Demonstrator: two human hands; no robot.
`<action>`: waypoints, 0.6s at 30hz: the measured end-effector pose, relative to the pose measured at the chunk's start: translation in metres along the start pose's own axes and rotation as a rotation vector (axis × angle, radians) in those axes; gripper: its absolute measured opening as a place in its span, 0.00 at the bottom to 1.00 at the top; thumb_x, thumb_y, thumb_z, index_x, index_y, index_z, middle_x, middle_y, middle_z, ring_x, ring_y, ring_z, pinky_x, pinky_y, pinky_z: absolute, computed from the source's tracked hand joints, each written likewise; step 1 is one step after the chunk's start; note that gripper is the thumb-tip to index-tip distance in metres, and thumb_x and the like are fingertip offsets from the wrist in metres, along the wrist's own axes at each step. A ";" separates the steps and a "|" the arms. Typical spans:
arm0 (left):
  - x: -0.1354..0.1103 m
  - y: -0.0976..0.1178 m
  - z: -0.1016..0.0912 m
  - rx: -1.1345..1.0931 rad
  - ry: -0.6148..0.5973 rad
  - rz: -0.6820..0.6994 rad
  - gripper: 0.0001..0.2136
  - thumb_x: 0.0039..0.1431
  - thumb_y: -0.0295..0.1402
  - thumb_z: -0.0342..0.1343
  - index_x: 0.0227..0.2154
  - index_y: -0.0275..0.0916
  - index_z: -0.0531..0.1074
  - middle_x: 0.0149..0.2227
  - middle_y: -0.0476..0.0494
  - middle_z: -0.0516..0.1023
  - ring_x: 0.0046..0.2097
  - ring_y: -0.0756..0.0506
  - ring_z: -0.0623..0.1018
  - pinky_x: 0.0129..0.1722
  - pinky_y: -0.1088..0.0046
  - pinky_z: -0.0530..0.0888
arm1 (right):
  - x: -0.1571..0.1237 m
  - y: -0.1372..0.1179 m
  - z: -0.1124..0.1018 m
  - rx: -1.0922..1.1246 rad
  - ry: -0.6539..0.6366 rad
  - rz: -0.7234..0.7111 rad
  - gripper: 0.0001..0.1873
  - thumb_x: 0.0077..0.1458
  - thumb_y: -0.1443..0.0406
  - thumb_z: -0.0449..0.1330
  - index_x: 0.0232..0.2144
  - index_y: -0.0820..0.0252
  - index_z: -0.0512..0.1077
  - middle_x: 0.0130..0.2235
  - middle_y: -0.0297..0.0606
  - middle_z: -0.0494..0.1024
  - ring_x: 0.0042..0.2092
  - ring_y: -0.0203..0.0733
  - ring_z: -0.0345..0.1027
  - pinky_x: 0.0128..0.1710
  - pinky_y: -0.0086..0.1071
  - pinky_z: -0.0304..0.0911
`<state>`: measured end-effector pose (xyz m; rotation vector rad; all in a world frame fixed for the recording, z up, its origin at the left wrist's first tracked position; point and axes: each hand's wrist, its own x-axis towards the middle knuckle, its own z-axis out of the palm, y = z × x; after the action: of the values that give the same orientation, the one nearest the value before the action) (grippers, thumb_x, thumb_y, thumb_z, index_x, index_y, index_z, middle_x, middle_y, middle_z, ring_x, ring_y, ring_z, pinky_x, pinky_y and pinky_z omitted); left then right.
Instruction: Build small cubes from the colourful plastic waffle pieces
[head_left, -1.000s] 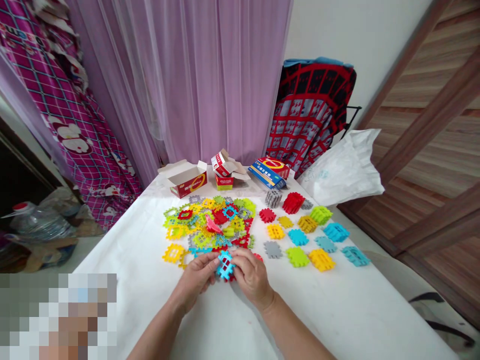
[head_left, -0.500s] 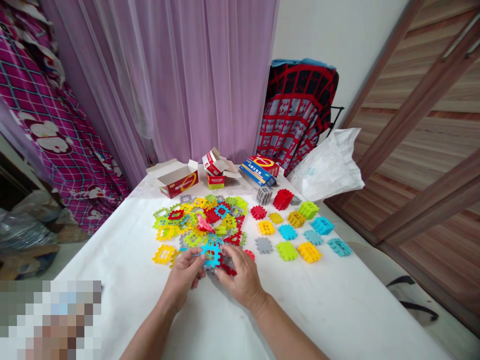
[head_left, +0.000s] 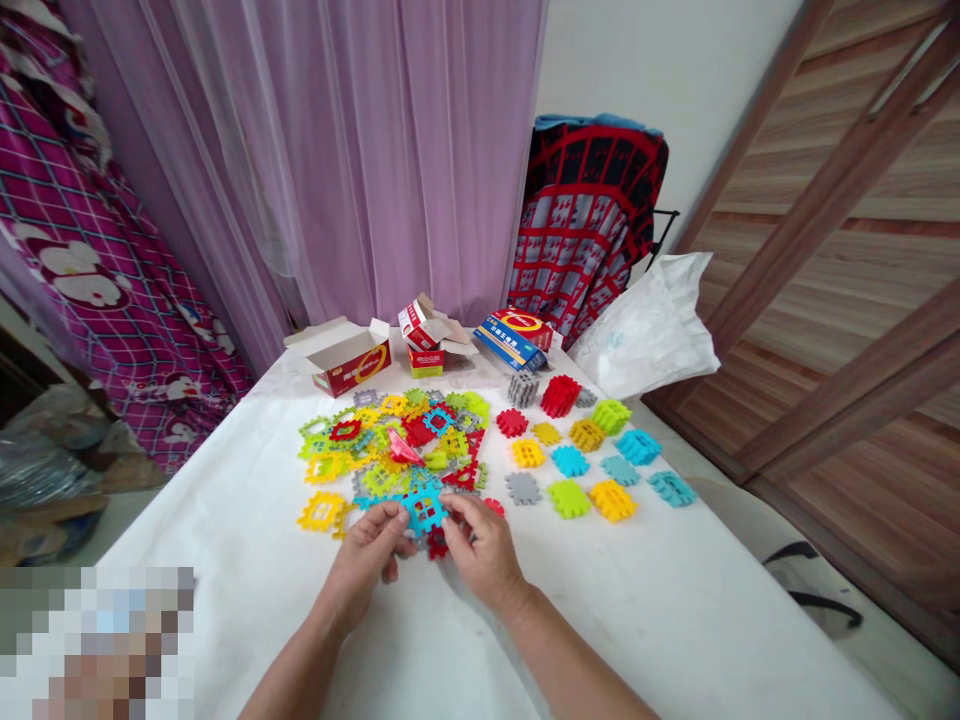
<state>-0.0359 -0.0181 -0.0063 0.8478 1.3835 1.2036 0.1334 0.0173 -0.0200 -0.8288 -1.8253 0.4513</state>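
Note:
Both my hands meet at the near edge of a pile of flat, toothed plastic building tiles (head_left: 390, 445) on a white table (head_left: 675, 620). My left hand (head_left: 367, 555) and my right hand (head_left: 480, 545) pinch a blue square tile (head_left: 422, 512) between their fingertips, held upright just above the table. A red tile (head_left: 437, 543) shows under the blue one, against my right fingers. To the right lie sorted groups of assembled tile blocks (head_left: 585, 460) in red, yellow, green, blue and grey.
Opened red and white cardboard boxes (head_left: 352, 360) and a blue box (head_left: 514, 340) stand at the table's far edge. A white plastic bag (head_left: 652, 330) lies at the far right corner, a red patterned cloth over a chair (head_left: 589, 225) behind. Purple curtains hang beyond.
My hands with the blue tile have stayed at the pile's near edge; the tile has turned a little between my fingers. The view has shifted slightly to the right.

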 end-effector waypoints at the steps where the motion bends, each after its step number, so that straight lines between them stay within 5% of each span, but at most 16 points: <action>1: 0.000 0.000 0.000 0.007 0.004 -0.002 0.28 0.38 0.58 0.64 0.32 0.39 0.70 0.16 0.52 0.74 0.17 0.53 0.67 0.13 0.82 0.59 | 0.000 0.000 0.000 0.020 0.002 0.019 0.14 0.56 0.70 0.54 0.43 0.58 0.74 0.37 0.39 0.80 0.36 0.38 0.75 0.35 0.29 0.72; 6: 0.002 -0.002 0.000 0.036 0.027 0.017 0.33 0.38 0.58 0.63 0.41 0.38 0.70 0.15 0.55 0.72 0.16 0.52 0.67 0.12 0.81 0.60 | 0.000 0.001 -0.004 0.075 -0.045 0.056 0.14 0.55 0.70 0.55 0.42 0.58 0.75 0.37 0.38 0.80 0.35 0.37 0.75 0.33 0.27 0.72; 18: -0.003 0.003 0.004 0.047 0.017 0.002 0.26 0.35 0.57 0.66 0.29 0.40 0.70 0.15 0.53 0.73 0.18 0.51 0.71 0.17 0.79 0.66 | -0.001 -0.001 -0.009 -0.039 -0.017 0.039 0.14 0.57 0.66 0.56 0.45 0.56 0.73 0.42 0.40 0.81 0.37 0.38 0.75 0.40 0.31 0.73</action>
<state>-0.0319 -0.0191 -0.0022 0.8736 1.4298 1.1864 0.1417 0.0154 -0.0164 -0.8908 -1.8414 0.4510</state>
